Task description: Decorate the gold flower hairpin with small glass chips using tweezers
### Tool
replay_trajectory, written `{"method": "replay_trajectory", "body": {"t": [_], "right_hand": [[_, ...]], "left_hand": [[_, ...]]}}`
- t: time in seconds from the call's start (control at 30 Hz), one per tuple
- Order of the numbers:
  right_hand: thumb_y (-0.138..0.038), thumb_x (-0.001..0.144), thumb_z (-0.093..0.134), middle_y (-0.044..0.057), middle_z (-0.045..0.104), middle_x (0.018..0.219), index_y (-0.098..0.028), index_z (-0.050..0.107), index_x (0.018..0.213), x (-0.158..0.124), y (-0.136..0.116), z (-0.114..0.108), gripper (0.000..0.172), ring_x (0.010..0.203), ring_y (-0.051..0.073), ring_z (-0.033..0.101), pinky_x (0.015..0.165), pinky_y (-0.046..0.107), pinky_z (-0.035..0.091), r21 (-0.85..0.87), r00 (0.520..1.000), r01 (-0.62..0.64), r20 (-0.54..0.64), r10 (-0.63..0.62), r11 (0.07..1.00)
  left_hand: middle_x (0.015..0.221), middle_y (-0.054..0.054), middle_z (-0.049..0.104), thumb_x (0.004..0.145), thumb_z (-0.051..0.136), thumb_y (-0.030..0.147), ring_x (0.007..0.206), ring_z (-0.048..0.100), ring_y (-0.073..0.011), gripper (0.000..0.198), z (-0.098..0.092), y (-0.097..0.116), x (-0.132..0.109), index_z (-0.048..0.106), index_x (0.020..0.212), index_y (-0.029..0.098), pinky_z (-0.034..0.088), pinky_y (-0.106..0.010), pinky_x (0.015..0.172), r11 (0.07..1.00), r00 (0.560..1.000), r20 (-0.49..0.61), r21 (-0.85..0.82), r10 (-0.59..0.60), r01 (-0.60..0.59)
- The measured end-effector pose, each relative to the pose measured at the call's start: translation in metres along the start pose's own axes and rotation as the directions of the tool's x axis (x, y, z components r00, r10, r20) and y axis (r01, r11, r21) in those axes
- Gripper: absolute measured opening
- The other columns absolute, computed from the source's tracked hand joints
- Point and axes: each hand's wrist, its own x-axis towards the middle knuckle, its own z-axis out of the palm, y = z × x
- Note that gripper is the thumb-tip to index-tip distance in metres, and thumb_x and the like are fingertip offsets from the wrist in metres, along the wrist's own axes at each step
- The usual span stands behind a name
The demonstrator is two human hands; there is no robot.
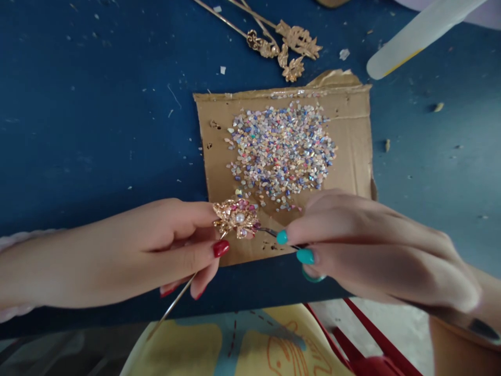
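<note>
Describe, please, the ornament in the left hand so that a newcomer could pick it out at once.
On the blue table lies a brown cardboard sheet bearing coloured chips. Near its left corner, the left hand holds a gold flower ornament on a thin stem. Unlike the gold pins beyond the cardboard, it shows pink pieces beside a white, pearl-like bead.
</note>
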Motion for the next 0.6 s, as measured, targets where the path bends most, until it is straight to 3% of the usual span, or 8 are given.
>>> {"method": "replay_trajectory", "body": {"t": [0.2, 0.43, 0.6], "right_hand": [[-0.043, 0.109, 0.036, 0.005, 0.073, 0.093, -0.027, 0.063, 0.096, -0.0016, 0.0023, 0.0000, 0.034, 0.083, 0.013, 0.073, 0.080, 0.027, 0.063, -0.015, 0.998, -0.025, 0.052, 0.026, 1.000], [-0.023, 0.106, 0.047, 0.003, 0.075, 0.102, -0.026, 0.063, 0.090, 0.0042, 0.0031, 0.0004, 0.023, 0.086, 0.010, 0.073, 0.085, 0.022, 0.061, -0.009, 0.994, 0.084, -0.066, -0.084, 0.996], [-0.026, 0.107, 0.046, 0.000, 0.077, 0.096, -0.029, 0.067, 0.093, 0.0039, 0.0037, 0.0006, 0.025, 0.081, 0.009, 0.074, 0.080, 0.019, 0.062, 0.038, 0.999, 0.018, -0.048, -0.017, 0.999]], "left_hand": [[0.067, 0.005, 0.069, 0.102, 0.051, 0.031, 0.047, 0.055, -0.0076, 0.027, -0.0002, 0.0009, 0.0000, 0.060, 0.078, 0.022, 0.044, -0.014, 0.045, 1.000, 1.000, 0.005, -0.012, -0.010, 0.010], [0.069, 0.006, 0.070, 0.103, 0.049, 0.030, 0.048, 0.056, -0.0074, 0.024, -0.0007, -0.0005, 0.0000, 0.060, 0.082, 0.023, 0.045, -0.013, 0.045, 1.000, 1.000, 0.013, -0.006, 0.028, -0.028], [0.070, 0.006, 0.071, 0.104, 0.048, 0.033, 0.048, 0.057, -0.0073, 0.024, -0.0014, -0.0029, -0.0013, 0.060, 0.085, 0.024, 0.045, -0.012, 0.045, 0.999, 0.999, 0.009, -0.001, 0.042, -0.042]]}}
